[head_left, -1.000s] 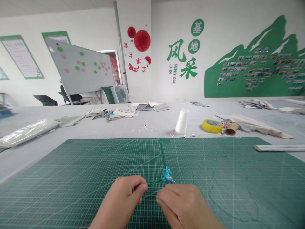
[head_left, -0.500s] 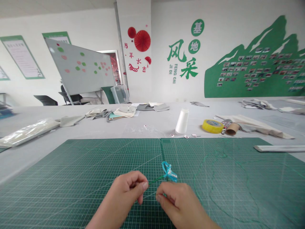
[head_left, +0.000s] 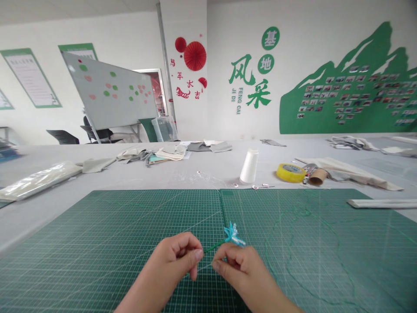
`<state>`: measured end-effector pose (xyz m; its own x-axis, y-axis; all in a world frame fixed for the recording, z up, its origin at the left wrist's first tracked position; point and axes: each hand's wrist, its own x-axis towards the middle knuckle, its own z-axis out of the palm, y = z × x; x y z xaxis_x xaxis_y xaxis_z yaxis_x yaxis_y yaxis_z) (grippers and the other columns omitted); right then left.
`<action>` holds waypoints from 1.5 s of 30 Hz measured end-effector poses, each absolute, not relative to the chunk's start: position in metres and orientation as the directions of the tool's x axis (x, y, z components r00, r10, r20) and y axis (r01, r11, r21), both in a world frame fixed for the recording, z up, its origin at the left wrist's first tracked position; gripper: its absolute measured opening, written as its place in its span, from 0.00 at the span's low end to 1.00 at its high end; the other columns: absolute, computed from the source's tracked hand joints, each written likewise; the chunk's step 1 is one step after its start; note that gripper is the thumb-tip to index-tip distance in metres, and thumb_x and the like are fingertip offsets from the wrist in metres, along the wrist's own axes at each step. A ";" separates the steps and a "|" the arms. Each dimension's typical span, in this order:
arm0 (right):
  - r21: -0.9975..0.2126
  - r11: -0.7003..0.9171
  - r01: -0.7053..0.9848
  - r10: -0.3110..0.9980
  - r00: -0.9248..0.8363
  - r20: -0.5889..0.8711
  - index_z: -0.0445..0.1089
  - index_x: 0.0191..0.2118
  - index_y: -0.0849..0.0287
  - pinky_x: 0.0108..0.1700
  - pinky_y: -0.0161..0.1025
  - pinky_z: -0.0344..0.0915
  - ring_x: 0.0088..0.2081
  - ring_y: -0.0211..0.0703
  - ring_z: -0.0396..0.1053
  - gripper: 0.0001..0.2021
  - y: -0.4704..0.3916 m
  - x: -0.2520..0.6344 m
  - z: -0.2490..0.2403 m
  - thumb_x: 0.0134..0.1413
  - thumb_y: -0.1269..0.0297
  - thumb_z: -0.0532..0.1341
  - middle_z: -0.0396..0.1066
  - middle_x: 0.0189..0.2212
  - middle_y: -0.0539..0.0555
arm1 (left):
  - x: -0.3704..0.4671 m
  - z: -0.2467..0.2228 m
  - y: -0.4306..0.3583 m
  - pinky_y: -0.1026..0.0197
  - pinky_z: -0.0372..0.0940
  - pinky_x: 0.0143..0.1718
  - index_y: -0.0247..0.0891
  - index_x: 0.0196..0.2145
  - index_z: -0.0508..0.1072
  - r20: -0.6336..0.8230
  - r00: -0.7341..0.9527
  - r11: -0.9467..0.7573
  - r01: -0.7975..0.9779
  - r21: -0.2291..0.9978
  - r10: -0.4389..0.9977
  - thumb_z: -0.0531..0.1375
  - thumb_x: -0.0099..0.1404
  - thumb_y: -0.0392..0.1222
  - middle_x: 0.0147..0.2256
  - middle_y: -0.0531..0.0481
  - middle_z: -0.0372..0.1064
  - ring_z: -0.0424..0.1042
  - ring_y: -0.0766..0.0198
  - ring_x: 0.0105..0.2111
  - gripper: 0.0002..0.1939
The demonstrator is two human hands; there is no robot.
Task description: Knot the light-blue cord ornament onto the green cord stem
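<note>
My left hand (head_left: 180, 256) pinches the green stem of a small blue flower (head_left: 233, 235) between thumb and index finger. The flower's petals carry shiny, clear bead-like bits, and its head points up and to the right. Just below the head, my right hand (head_left: 239, 263) is closed in a pinch beside the stem. Whatever lies between its fingertips is too small or hidden to make out. A thin green thread (head_left: 289, 256) trails in loose loops over the mat, to the right of my right hand.
Green gridded cutting mats (head_left: 97, 243) lie under my hands. Beyond them stand a white thread cone (head_left: 249, 166), yellow tape roll (head_left: 291, 172) and cardboard tube (head_left: 317, 176). Fabric scraps (head_left: 172, 152) lie farther back; a plastic-wrapped bundle (head_left: 42, 179) is left, a white rolled strip (head_left: 384, 203) right.
The flower has turned, so its petals now show from another side, and its head has shifted slightly right. My right hand has risen a little; my left keeps its pinch on the stem.
</note>
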<state>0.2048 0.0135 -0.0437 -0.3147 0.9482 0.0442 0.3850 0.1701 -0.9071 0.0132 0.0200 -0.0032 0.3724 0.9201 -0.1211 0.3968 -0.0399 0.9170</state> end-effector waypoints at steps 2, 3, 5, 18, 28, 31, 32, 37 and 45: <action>-0.917 0.142 0.373 0.950 -0.312 0.020 0.71 0.25 0.59 0.24 0.34 0.47 0.21 0.35 0.50 0.10 0.014 0.205 -0.046 0.53 0.61 0.59 0.49 0.16 0.43 | 0.013 -0.004 0.020 0.64 0.52 0.26 0.38 0.28 0.68 -0.129 0.379 -0.033 0.393 0.919 0.916 0.56 0.62 0.45 0.18 0.58 0.64 0.57 0.67 0.20 0.09; -0.927 0.128 0.353 0.949 -0.314 0.011 0.70 0.25 0.59 0.24 0.34 0.46 0.21 0.35 0.50 0.10 0.014 0.206 -0.047 0.53 0.60 0.60 0.49 0.16 0.43 | 0.013 -0.004 0.020 0.64 0.52 0.26 0.38 0.28 0.68 -0.132 0.381 -0.029 0.388 0.921 0.915 0.56 0.62 0.45 0.18 0.58 0.64 0.57 0.67 0.20 0.09; -0.955 0.101 0.279 0.943 -0.331 0.003 0.69 0.25 0.59 0.25 0.34 0.47 0.21 0.35 0.49 0.11 0.016 0.206 -0.049 0.53 0.59 0.60 0.50 0.17 0.43 | 0.014 -0.004 0.020 0.64 0.53 0.27 0.38 0.28 0.68 -0.135 0.389 -0.021 0.371 0.928 0.911 0.56 0.61 0.45 0.18 0.58 0.64 0.59 0.67 0.21 0.09; -0.999 0.038 0.023 0.850 -0.526 0.020 0.73 0.25 0.61 0.22 0.31 0.46 0.20 0.32 0.48 0.17 0.031 0.218 -0.063 0.48 0.50 0.67 0.55 0.16 0.43 | 0.019 0.001 0.010 0.67 0.52 0.25 0.37 0.26 0.72 -0.237 0.541 0.007 0.392 0.920 0.807 0.56 0.57 0.38 0.18 0.57 0.66 0.58 0.69 0.19 0.06; -0.992 0.053 0.112 0.826 -0.563 -0.020 0.75 0.24 0.61 0.20 0.32 0.40 0.18 0.30 0.44 0.15 0.034 0.226 -0.048 0.46 0.53 0.70 0.51 0.14 0.41 | 0.023 0.004 0.008 0.67 0.54 0.25 0.37 0.24 0.75 -0.348 0.560 -0.063 0.586 0.808 0.752 0.56 0.55 0.36 0.20 0.56 0.65 0.65 0.66 0.23 0.08; -0.981 0.093 0.168 0.840 -0.543 -0.014 0.75 0.25 0.61 0.20 0.32 0.40 0.18 0.30 0.44 0.11 0.032 0.227 -0.042 0.48 0.57 0.69 0.49 0.14 0.40 | 0.024 0.002 0.007 0.67 0.54 0.25 0.37 0.24 0.75 -0.359 0.549 -0.090 0.629 0.772 0.755 0.55 0.55 0.35 0.21 0.55 0.67 0.66 0.66 0.23 0.09; -0.975 0.112 0.192 0.844 -0.537 -0.008 0.75 0.25 0.60 0.20 0.32 0.41 0.19 0.31 0.44 0.10 0.031 0.228 -0.040 0.49 0.59 0.68 0.49 0.14 0.41 | 0.025 0.002 0.007 0.67 0.55 0.25 0.37 0.23 0.75 -0.354 0.544 -0.102 0.639 0.762 0.761 0.54 0.56 0.35 0.20 0.55 0.67 0.67 0.66 0.23 0.09; -0.904 0.214 0.370 0.882 -0.472 0.016 0.75 0.25 0.60 0.22 0.31 0.46 0.20 0.31 0.51 0.04 0.023 0.225 -0.025 0.48 0.70 0.66 0.54 0.15 0.42 | 0.030 -0.001 0.007 0.67 0.57 0.26 0.37 0.20 0.73 -0.302 0.507 -0.163 0.683 0.712 0.807 0.54 0.55 0.35 0.18 0.56 0.67 0.67 0.67 0.21 0.10; -0.634 0.556 0.537 0.817 -0.492 0.301 0.73 0.27 0.59 0.27 0.31 0.54 0.25 0.34 0.66 0.07 0.004 0.218 -0.015 0.53 0.74 0.60 0.71 0.23 0.47 | 0.028 -0.015 0.009 0.68 0.54 0.25 0.38 0.17 0.71 -0.190 0.449 -0.233 0.727 0.646 0.873 0.52 0.57 0.34 0.17 0.57 0.68 0.66 0.68 0.21 0.13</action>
<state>0.2176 0.0041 -0.0155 -0.4918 0.8172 0.3007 0.5370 0.5564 -0.6341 0.0276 0.0090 -0.0148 0.4490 0.8731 -0.1899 0.7265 -0.2330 0.6465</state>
